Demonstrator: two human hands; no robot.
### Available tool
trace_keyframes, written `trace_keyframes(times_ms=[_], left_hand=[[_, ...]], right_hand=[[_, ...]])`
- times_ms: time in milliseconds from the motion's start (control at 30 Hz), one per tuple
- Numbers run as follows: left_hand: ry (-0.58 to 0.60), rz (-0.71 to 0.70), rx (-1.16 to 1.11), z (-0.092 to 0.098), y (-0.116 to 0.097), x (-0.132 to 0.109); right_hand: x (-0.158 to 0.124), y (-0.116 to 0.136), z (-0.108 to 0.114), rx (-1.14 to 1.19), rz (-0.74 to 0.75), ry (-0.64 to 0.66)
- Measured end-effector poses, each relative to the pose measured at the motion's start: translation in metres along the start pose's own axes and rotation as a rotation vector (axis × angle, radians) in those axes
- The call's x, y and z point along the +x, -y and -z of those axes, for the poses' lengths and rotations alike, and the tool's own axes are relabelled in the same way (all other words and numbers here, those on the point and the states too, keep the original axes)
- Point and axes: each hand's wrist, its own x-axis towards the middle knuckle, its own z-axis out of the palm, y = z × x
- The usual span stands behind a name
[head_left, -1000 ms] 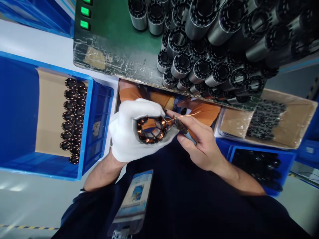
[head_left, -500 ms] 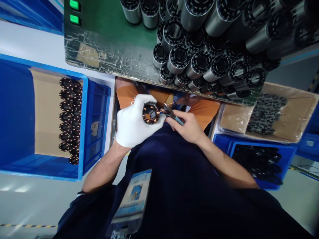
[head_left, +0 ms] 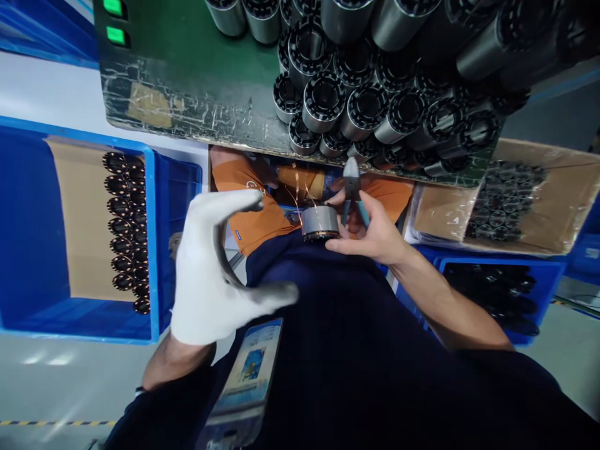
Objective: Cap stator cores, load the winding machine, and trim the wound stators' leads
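Note:
My left hand (head_left: 213,269), in a white glove, hovers open near the camera with thumb and fingers spread and nothing in it. My bare right hand (head_left: 370,234) grips a pair of small cutters with blue handles (head_left: 352,187), jaws pointing up. The same hand also pinches a wound stator (head_left: 319,223), a grey metal cylinder with copper windings and loose copper wire ends (head_left: 300,184) sticking up from it. The stator sits just under the table's front edge, above my dark blue lap.
A green-topped table (head_left: 197,75) carries a heap of metal stator cores (head_left: 375,81). A blue crate (head_left: 154,250) with cardboard and wound stators (head_left: 124,231) stands at the left. A cardboard box (head_left: 553,206) and another blue crate (head_left: 492,300) lie at the right. A badge (head_left: 253,365) hangs on my chest.
My left hand let go of the stator, opened and swung toward the camera. The stator passed to my right hand, which turned the cutters upright.

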Motion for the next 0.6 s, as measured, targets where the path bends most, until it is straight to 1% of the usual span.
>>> trace_keyframes(times_ms=[33, 67, 133, 167, 200, 233, 267, 333, 400, 500, 600], left_hand=[[0.056, 0.069, -0.091, 0.001, 0.004, 0.0], [0.17, 0.131, -0.223, -0.003, 0.009, 0.002], [0.478, 0.23, -0.563, -0.018, 0.014, 0.008], [0.601, 0.263, -0.726, -0.027, 0.013, 0.012], [0.673, 0.285, -0.845, -0.036, 0.011, 0.015], [0.695, 0.302, -0.909, -0.043, 0.006, 0.019], [0.677, 0.31, -0.928, -0.048, -0.001, 0.022], [0.577, 0.301, -0.899, -0.051, -0.014, 0.028], [0.509, 0.287, -0.849, -0.047, -0.025, 0.033], [0.527, 0.277, -0.768, -0.04, -0.033, 0.04], [0.57, 0.296, -0.691, -0.04, -0.034, 0.042]], right_hand=[[-0.004, 0.002, 0.0, -0.016, 0.07, -0.012], [-0.007, 0.005, -0.002, -0.023, 0.14, -0.007], [-0.012, 0.013, -0.009, -0.04, 0.259, 0.044], [-0.015, 0.018, -0.012, -0.068, 0.307, 0.074], [-0.017, 0.024, -0.014, -0.117, 0.349, 0.093], [-0.021, 0.031, -0.015, -0.191, 0.386, 0.1], [-0.025, 0.039, -0.014, -0.292, 0.415, 0.099], [-0.034, 0.054, -0.006, -0.535, 0.462, 0.076], [-0.046, 0.068, 0.007, -0.754, 0.478, 0.092], [-0.06, 0.082, 0.021, -0.97, 0.487, 0.171], [-0.067, 0.087, 0.027, -1.164, 0.509, 0.215]])
